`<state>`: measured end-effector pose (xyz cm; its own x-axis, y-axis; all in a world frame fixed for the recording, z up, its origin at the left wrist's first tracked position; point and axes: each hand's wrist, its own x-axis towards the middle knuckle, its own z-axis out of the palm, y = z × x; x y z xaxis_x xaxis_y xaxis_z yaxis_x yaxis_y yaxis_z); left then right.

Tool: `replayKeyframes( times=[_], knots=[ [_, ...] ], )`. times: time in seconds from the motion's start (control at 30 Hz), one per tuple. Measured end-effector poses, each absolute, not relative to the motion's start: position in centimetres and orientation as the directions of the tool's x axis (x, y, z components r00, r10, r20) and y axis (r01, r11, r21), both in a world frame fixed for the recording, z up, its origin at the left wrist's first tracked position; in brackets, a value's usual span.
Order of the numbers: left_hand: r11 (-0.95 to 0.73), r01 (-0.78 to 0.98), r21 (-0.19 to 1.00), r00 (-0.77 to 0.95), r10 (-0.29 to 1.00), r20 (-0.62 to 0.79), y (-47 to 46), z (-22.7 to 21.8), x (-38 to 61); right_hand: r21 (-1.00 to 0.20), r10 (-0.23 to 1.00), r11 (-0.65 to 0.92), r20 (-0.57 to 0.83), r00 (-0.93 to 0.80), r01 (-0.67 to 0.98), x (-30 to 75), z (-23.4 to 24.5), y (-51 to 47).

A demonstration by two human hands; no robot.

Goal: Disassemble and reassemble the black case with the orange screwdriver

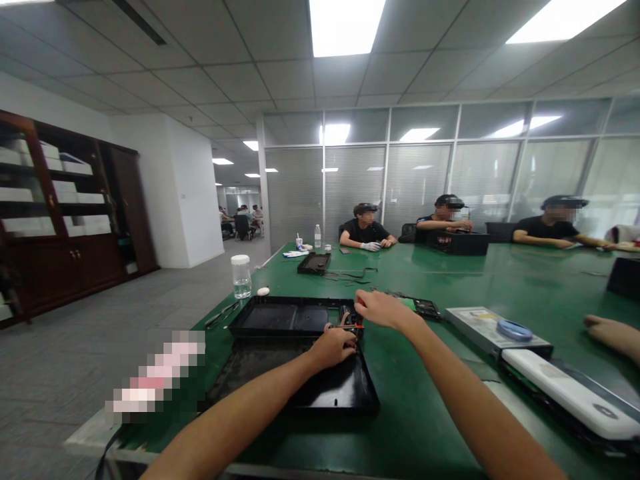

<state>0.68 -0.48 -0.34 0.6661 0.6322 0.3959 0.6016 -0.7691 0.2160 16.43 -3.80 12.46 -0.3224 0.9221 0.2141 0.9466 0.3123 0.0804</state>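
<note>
Black plastic casing [300,387] lies low centre of the frame on the green table [450,280], a second black tray-like half [280,317] just behind it, touching or nearly so. Left hand [333,347] rests on the rear edge of the near casing, fingers curled down around something small – a bundle of wires [343,325] with a red strand sits right at the knuckles; can't tell exactly what is pinched. Right hand [377,308] is just above and right of it, fingers bent and closed narrow over the wire end, grip itself hidden by the back of the hand. Small green circuit board [423,307] just right of the right hand. Further right – a grey flat drive unit [480,327] with a blue ring [514,329] on it, then a long white device [570,397] toward the lower right. Another person's hand [607,333] at the right edge, well apart. Clear lidded jar [241,276] and a small white object [263,291] left of centre near the table edge. Another black casing [314,263] mid-table. Three seated people [367,230] at the far side, centre to right. Dark wooden cabinet [65,213] at left.
</note>
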Motion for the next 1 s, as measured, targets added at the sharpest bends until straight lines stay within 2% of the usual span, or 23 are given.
replayKeyframes(
  times=[0.13, 0.27, 0.37, 0.5, 0.63, 0.77, 0.9, 1.0],
  knots=[
    [-0.77, 0.602, 0.211, 0.668, 0.631, 0.396, -0.41, -0.35, 0.76, 0.113, 0.937, 0.223, 0.249, -0.245, 0.968, 16.37, 12.4, -3.88],
    [-0.77, 0.603, 0.211, 0.669, 0.632, 0.392, -0.36, -0.3, 0.79, 0.088, 0.922, 0.305, 0.223, -0.317, 0.948, 16.47, 12.33, -3.97],
    [-0.772, 0.596, 0.22, 0.669, 0.629, 0.395, -0.35, -0.25, 0.86, 0.105, 0.935, 0.257, 0.224, -0.275, 0.961, 16.45, 12.34, -4.14],
    [-0.763, 0.609, 0.22, 0.665, 0.641, 0.384, -0.39, -0.15, 0.96, 0.073, 0.926, 0.303, 0.214, -0.312, 0.95, 16.32, 12.35, -4.38],
    [-0.759, 0.608, 0.231, 0.662, 0.646, 0.38, -0.55, 0.04, 1.0, 0.092, 0.937, 0.247, 0.231, -0.262, 0.965, 16.31, 12.39, -4.47],
    [-0.757, 0.611, 0.232, 0.668, 0.651, 0.362, -0.73, 0.15, 1.04, 0.054, 0.92, 0.334, 0.199, -0.338, 0.941, 16.4, 12.34, -4.47],
    [-0.771, 0.597, 0.223, 0.673, 0.632, 0.384, -0.68, -0.02, 1.11, 0.09, 0.915, 0.311, 0.24, -0.324, 0.946, 16.48, 12.04, -4.59],
    [-0.786, 0.577, 0.222, 0.686, 0.614, 0.391, -0.52, -0.17, 1.12, 0.052, 0.905, 0.368, 0.211, -0.37, 0.928, 16.68, 11.84, -4.66]
  ],
)
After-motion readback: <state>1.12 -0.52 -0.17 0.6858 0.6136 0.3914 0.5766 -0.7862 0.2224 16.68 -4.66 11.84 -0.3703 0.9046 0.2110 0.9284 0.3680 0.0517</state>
